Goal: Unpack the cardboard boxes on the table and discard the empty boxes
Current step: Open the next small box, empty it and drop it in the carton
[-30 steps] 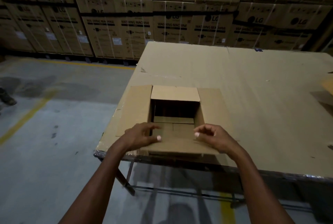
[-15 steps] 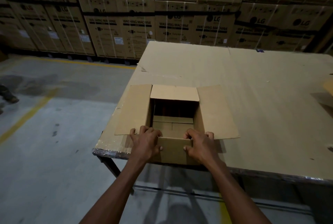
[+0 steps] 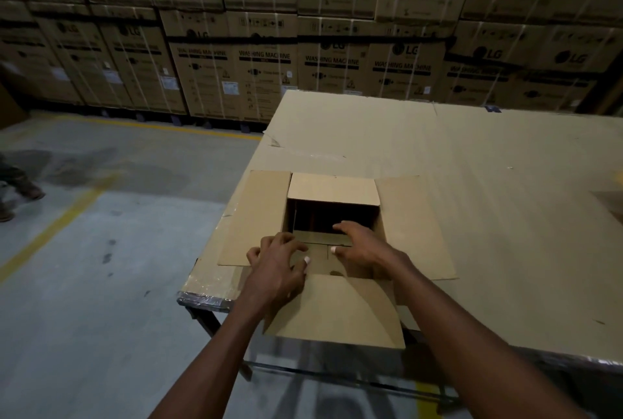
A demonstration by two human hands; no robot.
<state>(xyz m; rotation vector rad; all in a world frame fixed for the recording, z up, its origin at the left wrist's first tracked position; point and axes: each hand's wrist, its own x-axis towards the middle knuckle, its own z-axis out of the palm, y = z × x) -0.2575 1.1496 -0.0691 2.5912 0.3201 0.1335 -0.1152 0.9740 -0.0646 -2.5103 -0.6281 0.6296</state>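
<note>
An open cardboard box [image 3: 408, 223] stands at the near left corner of the table [image 3: 488, 155], with all its flaps folded outward. Its near flap [image 3: 337, 310] hangs out over the table edge. My left hand [image 3: 278, 263] hovers over the box's near left corner with fingers spread and loosely bent, holding nothing. My right hand [image 3: 360, 243] reaches into the box opening, fingers extended over flat cardboard pieces [image 3: 320, 243] lying inside. The far inside of the box is dark.
The table is covered with a cardboard sheet. A wall of stacked washing machine cartons [image 3: 303, 58] stands behind it. Concrete floor with yellow lines [image 3: 57, 226] lies to the left, where a person's feet [image 3: 20, 193] show at the edge.
Both hands let go of the near flap, which has folded down outward. The right hand moved forward into the box; the left rose to the near left corner.
</note>
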